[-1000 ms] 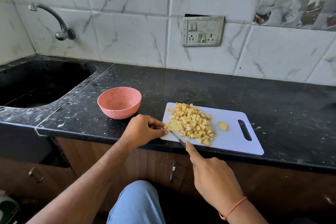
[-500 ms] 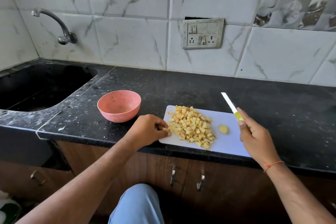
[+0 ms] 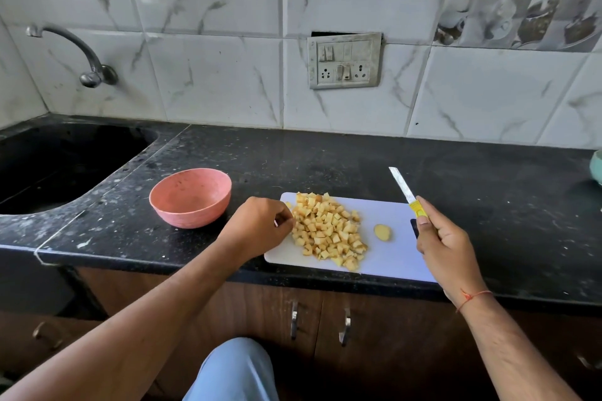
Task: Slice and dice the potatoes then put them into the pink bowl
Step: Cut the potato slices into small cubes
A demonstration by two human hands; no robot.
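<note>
Wall (image 3: pixel 211 81): white marble-veined tiles, patterned grey tiles upper right, with a switch-and-socket plate (image 3: pixel 344 60) and a curved metal tap (image 3: pixel 88 65). Table (image 3: pixel 325 156): black speckled stone, a dark sink (image 3: pixel 58 163) sunk at left; brown wooden cabinet doors (image 3: pixel 374 329) with metal handles below.

From my left hand (image 3: pixel 257 226), bare black counter (image 3: pixel 325 166) lies open at ten o'clock toward the pink bowl (image 3: pixel 190 197). At three o'clock the diced potato pile (image 3: pixel 327 229) blocks the cutting board (image 3: pixel 387 257).
</note>
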